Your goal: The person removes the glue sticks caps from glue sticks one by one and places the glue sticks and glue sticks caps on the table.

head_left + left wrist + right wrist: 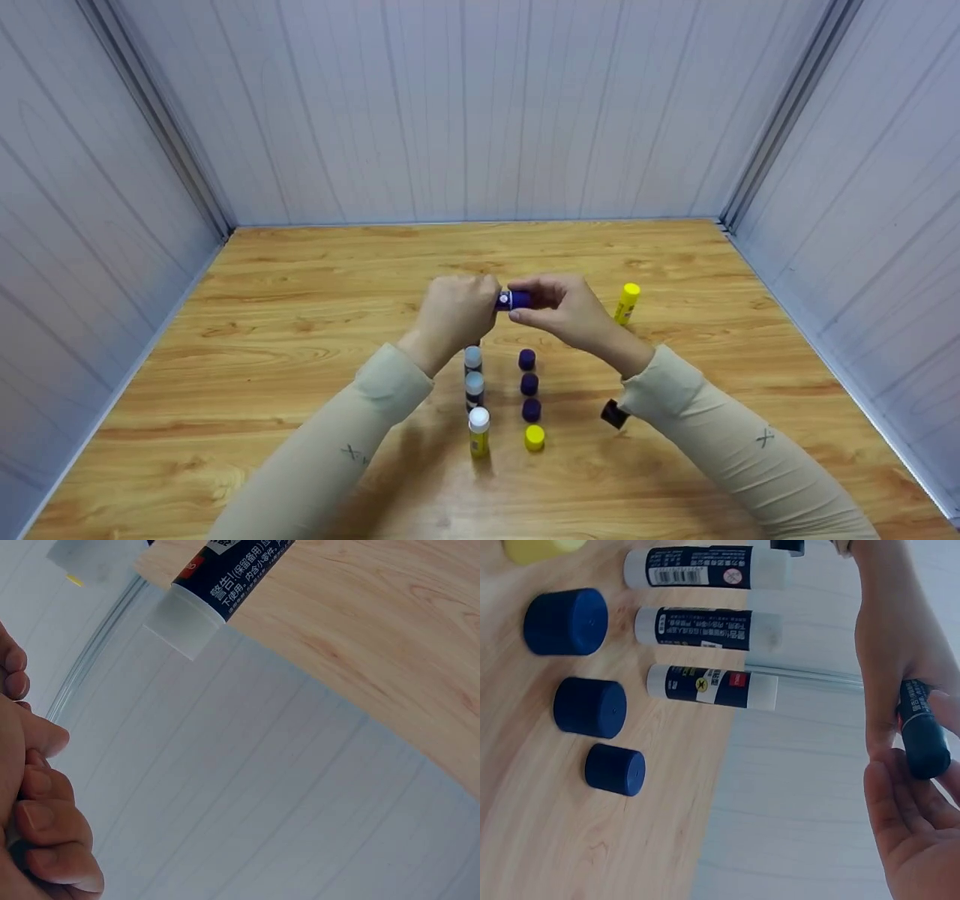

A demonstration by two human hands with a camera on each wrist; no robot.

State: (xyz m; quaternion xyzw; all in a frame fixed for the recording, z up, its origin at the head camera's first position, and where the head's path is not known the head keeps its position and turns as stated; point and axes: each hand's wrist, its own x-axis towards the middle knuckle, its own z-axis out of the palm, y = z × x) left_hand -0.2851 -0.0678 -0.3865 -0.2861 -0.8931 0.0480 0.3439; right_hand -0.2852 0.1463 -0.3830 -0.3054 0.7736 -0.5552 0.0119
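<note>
In the head view my left hand grips a dark blue glue stick, its fingers curled round the barrel. The stick lies level, and its dark blue cap points toward my right hand. My right thumb and forefinger pinch the cap from either side. The right wrist view shows the cap's round end between the right fingers. Below my hands stands a row of uncapped glue sticks: dark blue ones with pale tops and a yellow one in front.
Three dark blue caps and a yellow cap form a line right of the uncapped sticks. Beyond my right wrist stands a capped yellow glue stick. A small black object shows beside the right sleeve. Pale walls enclose the wooden table.
</note>
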